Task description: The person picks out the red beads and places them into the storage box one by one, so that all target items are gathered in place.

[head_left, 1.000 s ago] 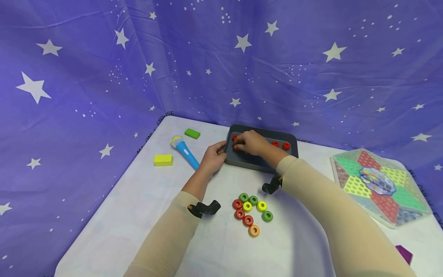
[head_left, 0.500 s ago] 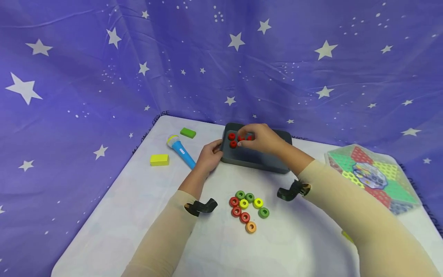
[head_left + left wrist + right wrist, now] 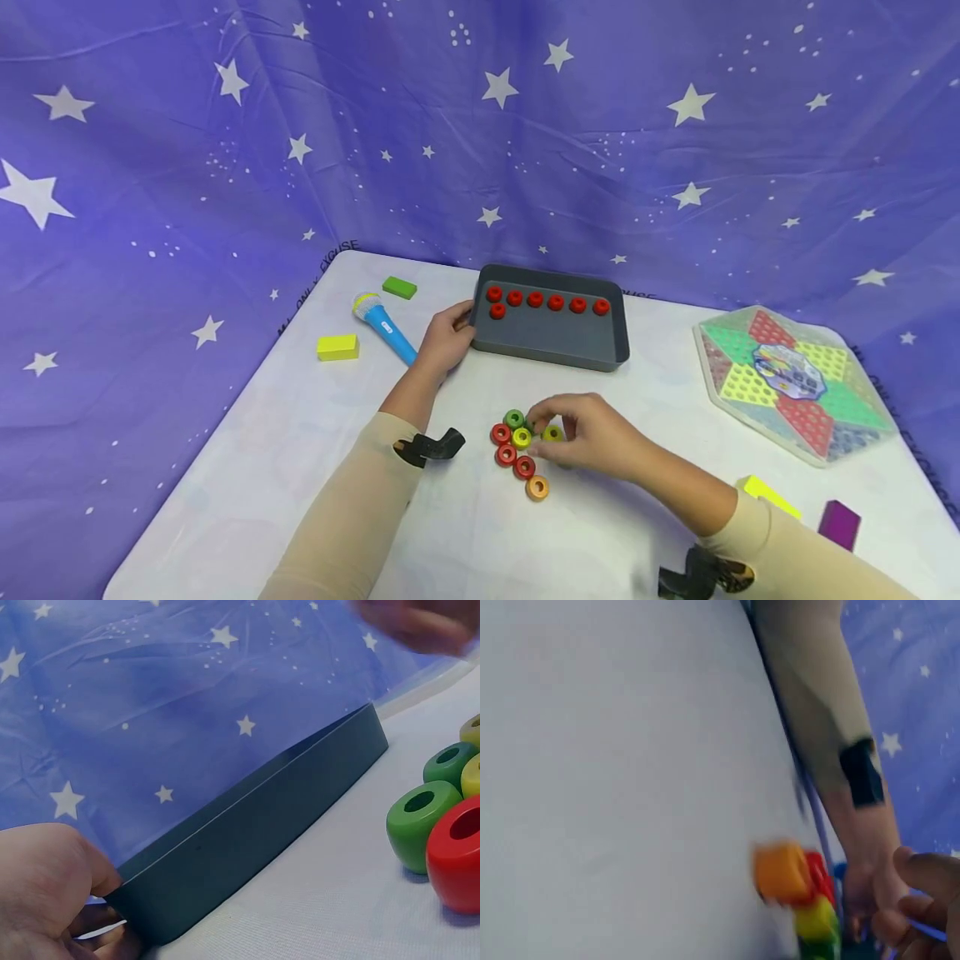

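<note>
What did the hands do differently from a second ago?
The right hand left the grey tray, where it had been setting red rings in a row, and came back to the loose rings near the person. The left hand kept its grip on the tray's left end; the tray stayed put.

The tablecloth (image 3: pixel 300 433) edge bears partly hidden print reading "EXCUSE".
</note>
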`<state>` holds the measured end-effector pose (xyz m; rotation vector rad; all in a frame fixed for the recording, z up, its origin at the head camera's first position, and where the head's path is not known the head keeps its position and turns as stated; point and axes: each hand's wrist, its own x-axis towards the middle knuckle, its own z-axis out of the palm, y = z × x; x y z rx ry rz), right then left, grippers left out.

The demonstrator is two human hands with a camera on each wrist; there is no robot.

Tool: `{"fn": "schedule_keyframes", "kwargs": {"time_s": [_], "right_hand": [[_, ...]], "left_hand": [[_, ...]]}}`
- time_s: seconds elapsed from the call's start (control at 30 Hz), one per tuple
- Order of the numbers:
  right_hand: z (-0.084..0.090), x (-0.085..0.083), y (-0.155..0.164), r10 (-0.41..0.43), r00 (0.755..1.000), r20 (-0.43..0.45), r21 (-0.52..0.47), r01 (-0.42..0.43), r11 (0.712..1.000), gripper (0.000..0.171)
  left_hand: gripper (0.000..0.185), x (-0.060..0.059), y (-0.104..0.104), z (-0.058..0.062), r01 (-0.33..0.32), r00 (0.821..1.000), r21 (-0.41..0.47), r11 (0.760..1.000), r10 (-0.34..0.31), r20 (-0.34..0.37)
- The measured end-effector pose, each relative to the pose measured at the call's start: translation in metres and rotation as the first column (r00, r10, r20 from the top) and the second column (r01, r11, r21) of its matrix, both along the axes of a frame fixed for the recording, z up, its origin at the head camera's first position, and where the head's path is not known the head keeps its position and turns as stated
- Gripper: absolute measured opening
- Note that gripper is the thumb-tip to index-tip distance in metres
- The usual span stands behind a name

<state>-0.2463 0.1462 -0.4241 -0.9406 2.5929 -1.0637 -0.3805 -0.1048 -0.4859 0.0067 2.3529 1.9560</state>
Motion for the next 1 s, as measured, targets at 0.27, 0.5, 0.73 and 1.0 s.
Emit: {"fn": "schedule_keyframes", "kwargs": {"time_s": [0.27, 0.5, 0.73, 1.0], "right_hand": [[-0.023, 0.033, -0.014, -0.079, 0.992, -0.099, 0.098, 0.089, 0.991, 0.029], [-0.027, 0.037, -0.024, -0.134, 0.978, -0.157, 0.221, 0.167, 0.961, 0.028], [-0.025, 0.038, -0.028, -0.138, 0.976, -0.17, 0.275, 0.182, 0.944, 0.022], [-0.02, 0.038, -0.029, -0.116, 0.974, -0.194, 0.314, 0.173, 0.934, 0.02]], "left_hand": [[0.053, 0.002, -0.002, -0.002, -0.022, 1.0, -0.03, 0.999, 0.022, -0.009], [0.052, 0.002, -0.002, -0.002, -0.028, 1.0, -0.03, 0.999, 0.028, 0.004], [0.054, 0.001, -0.001, 0.0, -0.021, 1.0, -0.033, 0.999, 0.021, 0.002], [0.053, 0.002, 0.0, 0.001, -0.019, 1.0, -0.027, 0.999, 0.019, 0.008]]}}
